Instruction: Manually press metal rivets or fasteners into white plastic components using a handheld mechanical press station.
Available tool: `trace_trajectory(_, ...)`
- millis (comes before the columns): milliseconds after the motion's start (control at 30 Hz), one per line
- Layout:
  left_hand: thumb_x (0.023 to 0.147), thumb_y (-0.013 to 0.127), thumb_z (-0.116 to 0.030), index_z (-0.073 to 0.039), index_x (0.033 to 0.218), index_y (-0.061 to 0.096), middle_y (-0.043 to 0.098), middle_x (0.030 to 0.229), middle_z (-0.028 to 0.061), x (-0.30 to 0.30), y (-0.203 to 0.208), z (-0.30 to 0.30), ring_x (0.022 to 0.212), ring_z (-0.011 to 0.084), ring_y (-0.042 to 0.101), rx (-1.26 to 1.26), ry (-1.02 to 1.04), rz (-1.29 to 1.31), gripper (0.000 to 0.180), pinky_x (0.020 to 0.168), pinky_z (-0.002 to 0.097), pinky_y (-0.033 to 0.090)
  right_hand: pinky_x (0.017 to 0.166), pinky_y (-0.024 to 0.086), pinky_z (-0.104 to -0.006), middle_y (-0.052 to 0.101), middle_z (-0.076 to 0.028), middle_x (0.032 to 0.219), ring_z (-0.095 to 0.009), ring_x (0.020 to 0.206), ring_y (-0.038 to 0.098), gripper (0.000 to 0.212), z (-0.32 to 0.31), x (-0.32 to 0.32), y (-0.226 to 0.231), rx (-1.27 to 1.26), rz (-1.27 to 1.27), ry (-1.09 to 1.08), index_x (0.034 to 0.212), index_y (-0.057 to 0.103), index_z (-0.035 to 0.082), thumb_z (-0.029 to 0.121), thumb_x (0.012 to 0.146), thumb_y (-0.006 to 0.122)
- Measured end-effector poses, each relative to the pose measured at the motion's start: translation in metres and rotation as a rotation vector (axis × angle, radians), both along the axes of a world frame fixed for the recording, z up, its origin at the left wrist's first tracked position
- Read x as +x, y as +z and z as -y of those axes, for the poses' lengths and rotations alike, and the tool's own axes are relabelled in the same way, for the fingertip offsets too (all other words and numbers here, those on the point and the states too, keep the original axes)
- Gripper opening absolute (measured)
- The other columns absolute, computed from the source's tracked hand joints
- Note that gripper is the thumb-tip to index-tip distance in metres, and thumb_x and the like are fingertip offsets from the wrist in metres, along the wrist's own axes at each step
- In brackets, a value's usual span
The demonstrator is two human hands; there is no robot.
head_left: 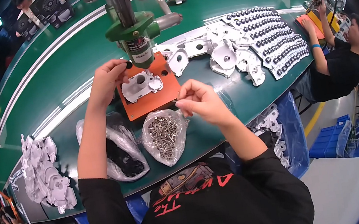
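Observation:
A white plastic housing lies on the orange base plate, beneath the head of a green bench press. My left hand is beside the press head, with finger and thumb closed on a small round black part. My right hand is at the plate's right edge, fingertips pinched on what looks like a small metal pin, mostly hidden. Just below it, a clear bag holds many metal pins. Left of that stands another clear bag with black parts inside.
White housings lie heaped right of the press, beside a board with rows of black-topped parts. More white pieces are piled at the far left. A blue-lined bin stands below the table edge. A co-worker sits at the right.

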State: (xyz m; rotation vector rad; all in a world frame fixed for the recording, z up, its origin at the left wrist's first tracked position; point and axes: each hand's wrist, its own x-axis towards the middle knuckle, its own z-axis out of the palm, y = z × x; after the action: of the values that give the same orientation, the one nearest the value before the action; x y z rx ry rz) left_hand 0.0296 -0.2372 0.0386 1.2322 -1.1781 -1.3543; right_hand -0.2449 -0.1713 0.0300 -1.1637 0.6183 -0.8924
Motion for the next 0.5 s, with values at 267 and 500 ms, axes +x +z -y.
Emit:
trace_trajectory(267,0.084,0.05,-0.007,0.004,0.092,0.06,0.063,0.082,0.0079,-0.009,0.001,0.007,0.068,0.0133,0.062,-0.016,0.036,0.002,0.016,0.063,0.0258,0.051,0.058,0.045,-0.0219,0.06,-0.006,0.077,-0.011,0.065,0.058,0.011,0.029,-0.01,-0.013,-0.054,-0.018,-0.096,0.086,0.057,-0.001,0.0,0.08,0.065)
trace_trajectory(500,0.082,0.056,-0.01,0.002,0.096,0.061,0.061,0.078,0.0059,-0.012,0.0,0.023,0.059,0.0103,0.055,-0.105,0.064,0.421,0.019,0.054,0.0257,0.046,0.066,0.046,-0.025,0.061,-0.009,0.086,-0.013,0.074,0.057,0.01,0.039,-0.009,-0.023,-0.119,-0.011,-0.056,0.091,0.063,-0.006,-0.003,0.082,0.06)
